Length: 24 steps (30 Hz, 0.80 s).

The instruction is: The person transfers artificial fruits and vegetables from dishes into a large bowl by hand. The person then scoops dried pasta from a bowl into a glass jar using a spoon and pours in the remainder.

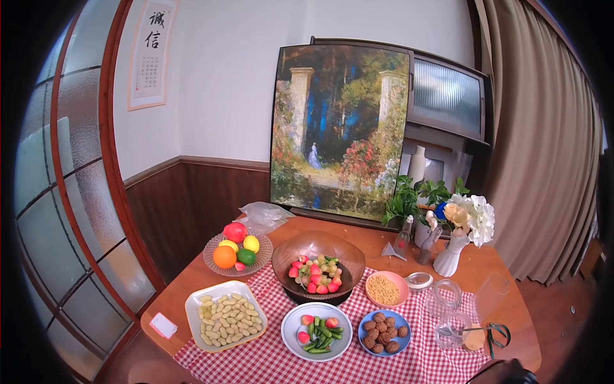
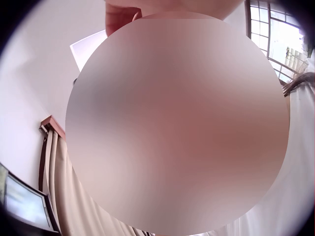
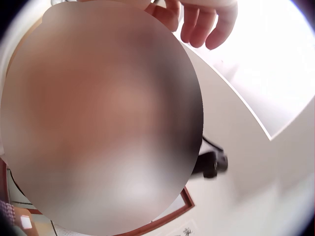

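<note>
Our wooden table [image 1: 521, 333] bears peanuts [image 1: 230, 322] and walnuts [image 1: 384, 331] at its near side, presumably for reach, while our right hand [image 3: 206, 17] looks relaxed, seemingly empty, and our left hand's [image 2: 184, 6] grip we cannot tell.

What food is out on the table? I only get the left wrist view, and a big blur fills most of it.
Observer: The head view shows walnuts in a blue plate.
Visitor: Sounds tasty! What's at the left end of that row?
Observer: Peanuts, in a white dish.
Visitor: And the other hand, is it holding anything?
Observer: In the right wrist view, the right hand shows at the top edge with nothing visible in its fingers, though a blur hides part of that picture too.
</note>
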Each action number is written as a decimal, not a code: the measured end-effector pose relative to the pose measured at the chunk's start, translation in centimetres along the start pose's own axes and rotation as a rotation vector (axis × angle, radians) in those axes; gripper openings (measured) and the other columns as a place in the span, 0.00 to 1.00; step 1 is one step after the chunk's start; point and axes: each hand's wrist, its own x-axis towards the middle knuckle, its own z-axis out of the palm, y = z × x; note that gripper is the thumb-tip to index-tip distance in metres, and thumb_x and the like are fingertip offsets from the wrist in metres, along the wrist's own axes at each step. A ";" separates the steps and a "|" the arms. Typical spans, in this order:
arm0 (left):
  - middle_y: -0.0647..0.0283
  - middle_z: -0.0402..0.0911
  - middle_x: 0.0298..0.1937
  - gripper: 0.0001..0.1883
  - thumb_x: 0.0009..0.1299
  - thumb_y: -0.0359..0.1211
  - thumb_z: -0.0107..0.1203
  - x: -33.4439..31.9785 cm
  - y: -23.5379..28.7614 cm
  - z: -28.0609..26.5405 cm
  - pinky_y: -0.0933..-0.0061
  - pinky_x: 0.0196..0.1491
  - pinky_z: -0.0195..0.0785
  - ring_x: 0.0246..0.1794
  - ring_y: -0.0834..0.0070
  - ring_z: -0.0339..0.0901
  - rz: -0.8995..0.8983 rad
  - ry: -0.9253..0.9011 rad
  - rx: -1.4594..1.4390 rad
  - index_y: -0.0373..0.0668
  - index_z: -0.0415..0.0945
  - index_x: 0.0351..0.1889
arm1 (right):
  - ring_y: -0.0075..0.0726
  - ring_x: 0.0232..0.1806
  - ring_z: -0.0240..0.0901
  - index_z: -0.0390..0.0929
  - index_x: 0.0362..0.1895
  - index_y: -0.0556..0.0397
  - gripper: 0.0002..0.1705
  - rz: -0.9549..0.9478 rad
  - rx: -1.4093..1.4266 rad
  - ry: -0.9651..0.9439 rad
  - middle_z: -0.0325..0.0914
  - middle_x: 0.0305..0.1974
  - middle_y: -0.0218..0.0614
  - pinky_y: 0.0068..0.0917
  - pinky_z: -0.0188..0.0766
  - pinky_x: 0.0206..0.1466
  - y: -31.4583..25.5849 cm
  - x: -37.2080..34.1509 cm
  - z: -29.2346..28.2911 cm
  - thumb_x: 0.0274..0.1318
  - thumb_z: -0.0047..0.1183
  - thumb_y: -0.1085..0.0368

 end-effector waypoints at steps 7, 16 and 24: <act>0.65 0.77 0.54 0.18 0.81 0.43 0.40 -2.2 -2.4 0.7 0.68 0.47 0.64 0.48 0.66 0.70 -0.038 0.033 -0.043 0.50 0.75 0.60 | 0.35 0.33 0.68 0.69 0.53 0.41 0.12 0.028 0.011 -0.062 0.76 0.34 0.28 0.48 0.64 0.48 0.9 -0.7 -1.5 0.71 0.40 0.55; 0.65 0.77 0.54 0.18 0.80 0.43 0.40 -3.2 -3.7 1.2 0.68 0.48 0.63 0.49 0.66 0.69 -0.033 0.058 -0.093 0.49 0.74 0.60 | 0.36 0.34 0.68 0.69 0.53 0.41 0.12 0.038 0.005 -0.101 0.76 0.35 0.28 0.47 0.64 0.48 0.7 -0.6 -3.6 0.71 0.40 0.56; 0.64 0.76 0.55 0.18 0.80 0.42 0.41 -4.6 -5.2 1.9 0.67 0.49 0.62 0.50 0.66 0.69 -0.068 0.067 -0.139 0.48 0.74 0.60 | 0.36 0.35 0.68 0.69 0.53 0.42 0.12 0.084 0.017 -0.142 0.76 0.36 0.29 0.47 0.65 0.48 0.1 -0.9 -5.3 0.71 0.40 0.56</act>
